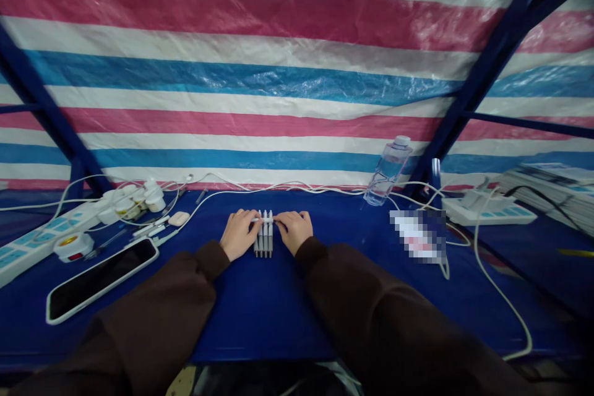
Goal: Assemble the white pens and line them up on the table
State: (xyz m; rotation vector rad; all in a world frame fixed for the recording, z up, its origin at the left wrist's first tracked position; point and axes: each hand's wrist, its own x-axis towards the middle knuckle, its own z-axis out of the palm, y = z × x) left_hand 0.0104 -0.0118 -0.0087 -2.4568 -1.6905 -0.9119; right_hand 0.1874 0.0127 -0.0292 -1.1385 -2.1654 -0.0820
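Note:
Several slim grey-white pens lie side by side on the blue table, pointing away from me, with small gaps between them. Across their upper part runs another thin white pen, level from left to right. My left hand pinches its left end, fingers curled and the wrist resting near the table. At the opposite end, the fingers of my right hand close on the pen's darker tip. Both hands are low beside the row, one on each side.
On the left are a phone, a power strip, chargers and cables. To the right stand a tilted clear bottle, a blurred-out packet, another power strip and stacked papers. A striped sheet hangs behind.

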